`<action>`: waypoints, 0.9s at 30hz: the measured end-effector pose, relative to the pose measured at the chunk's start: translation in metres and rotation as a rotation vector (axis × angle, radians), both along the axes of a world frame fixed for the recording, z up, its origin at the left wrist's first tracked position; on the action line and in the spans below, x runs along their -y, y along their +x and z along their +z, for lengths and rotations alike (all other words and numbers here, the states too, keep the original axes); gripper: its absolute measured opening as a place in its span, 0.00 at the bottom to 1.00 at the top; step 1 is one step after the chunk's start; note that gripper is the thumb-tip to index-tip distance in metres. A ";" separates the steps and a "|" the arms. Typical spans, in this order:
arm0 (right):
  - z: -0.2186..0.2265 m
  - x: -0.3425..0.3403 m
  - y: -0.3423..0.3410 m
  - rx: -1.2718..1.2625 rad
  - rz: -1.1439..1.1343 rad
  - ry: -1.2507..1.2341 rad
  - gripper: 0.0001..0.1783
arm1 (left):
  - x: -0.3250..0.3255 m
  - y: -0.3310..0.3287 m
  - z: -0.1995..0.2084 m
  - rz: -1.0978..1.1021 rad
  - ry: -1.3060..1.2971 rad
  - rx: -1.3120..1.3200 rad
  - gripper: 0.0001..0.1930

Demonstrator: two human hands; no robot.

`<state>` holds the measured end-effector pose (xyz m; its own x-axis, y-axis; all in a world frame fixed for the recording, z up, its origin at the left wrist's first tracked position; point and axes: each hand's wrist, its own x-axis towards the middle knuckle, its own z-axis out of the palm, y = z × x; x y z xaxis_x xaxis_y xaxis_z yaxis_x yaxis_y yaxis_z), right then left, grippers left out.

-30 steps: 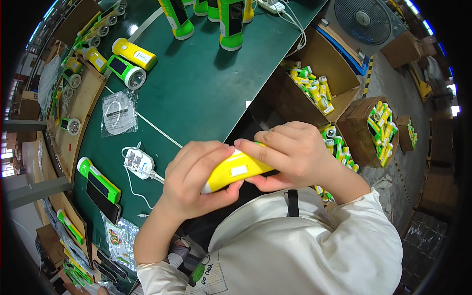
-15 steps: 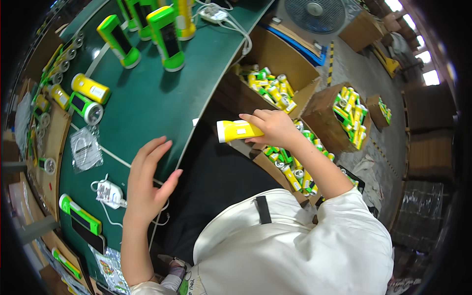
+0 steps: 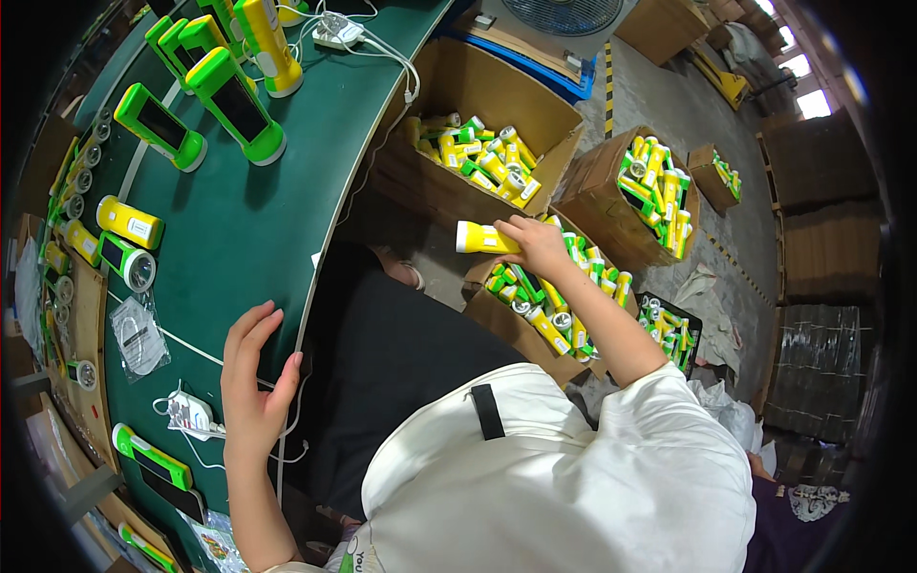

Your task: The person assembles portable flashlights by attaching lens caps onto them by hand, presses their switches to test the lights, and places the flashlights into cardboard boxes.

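Note:
My right hand (image 3: 533,244) grips a yellow flashlight (image 3: 485,239) with a white head, which points to the left. Hand and flashlight are over the near cardboard box (image 3: 511,329), which is full of green and yellow flashlights. My left hand (image 3: 256,377) holds nothing; its fingers are apart, over the edge of the green table (image 3: 258,224). Near it on the table are a white charger with a cable (image 3: 189,413) and a clear plastic bag (image 3: 140,336) with a white cable inside.
Several green flashlights (image 3: 244,107) stand at the table's far end, beside a white power strip (image 3: 337,31). More cardboard boxes (image 3: 611,205) of flashlights stand on the floor to the right. A fan (image 3: 564,13) is at the back. A person in purple (image 3: 788,520) is at lower right.
My view has shifted to the right. My right hand has carried the yellow flashlight farther over the near box. The left hand stays spread at the table edge.

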<state>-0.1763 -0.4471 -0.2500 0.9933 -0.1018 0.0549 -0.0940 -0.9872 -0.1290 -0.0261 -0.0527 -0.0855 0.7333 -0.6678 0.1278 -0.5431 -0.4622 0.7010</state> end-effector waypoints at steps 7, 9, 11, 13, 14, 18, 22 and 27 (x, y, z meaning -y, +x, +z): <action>0.064 -0.081 0.020 0.183 -0.235 0.385 0.35 | 0.003 -0.010 0.008 0.055 -0.128 -0.067 0.14; 0.123 -0.133 0.022 0.216 -0.153 0.542 0.34 | 0.008 -0.021 0.020 0.108 -0.166 -0.270 0.14; 0.164 -0.165 0.021 0.136 0.050 0.790 0.44 | 0.010 -0.033 0.023 0.102 -0.335 -0.462 0.24; 0.186 -0.192 0.024 0.155 0.191 0.932 0.46 | 0.012 -0.049 0.026 0.111 -0.605 -0.678 0.30; 0.189 -0.201 0.027 0.164 0.269 0.990 0.47 | 0.012 -0.056 0.032 0.115 -0.698 -0.738 0.29; 0.192 -0.227 0.030 0.173 0.380 1.307 0.48 | -0.003 -0.077 0.048 0.214 -0.722 -0.443 0.28; 0.198 -0.239 0.032 0.101 0.492 1.381 0.47 | -0.014 -0.091 0.047 0.281 -0.796 -0.341 0.29; 0.197 -0.249 0.027 0.008 0.496 1.500 0.46 | -0.019 -0.099 0.039 0.315 -0.896 -0.322 0.28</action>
